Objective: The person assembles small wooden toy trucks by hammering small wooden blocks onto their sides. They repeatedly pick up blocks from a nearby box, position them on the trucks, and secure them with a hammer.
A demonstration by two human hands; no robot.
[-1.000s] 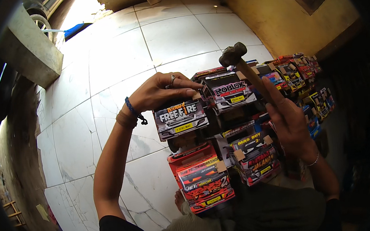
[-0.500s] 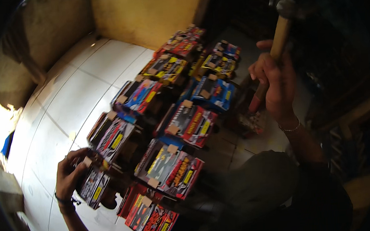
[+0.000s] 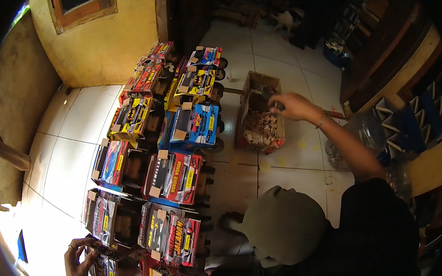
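Left hand (image 3: 78, 264) still pinches grey truck (image 3: 108, 274); right hand (image 3: 292, 107), grip unclear, now over box (image 3: 242, 128).

The left one of two wide fisheye cameras worn side by side on the person's head is looking down and forward. It is sitting close above the olive-grey cloth-covered knee (image 3: 285, 226) at lower centre, and its lens is bowing straight edges. It is taking in the bare left hand (image 3: 78, 264) at lower left, the bare right hand (image 3: 295, 106) right of centre, and two rows of multicoloured box-shaped toy trucks (image 3: 179, 178) left of centre, while the white tiled floor (image 3: 57, 166) is running out to the yellow plastered wall (image 3: 104, 43) at upper left.
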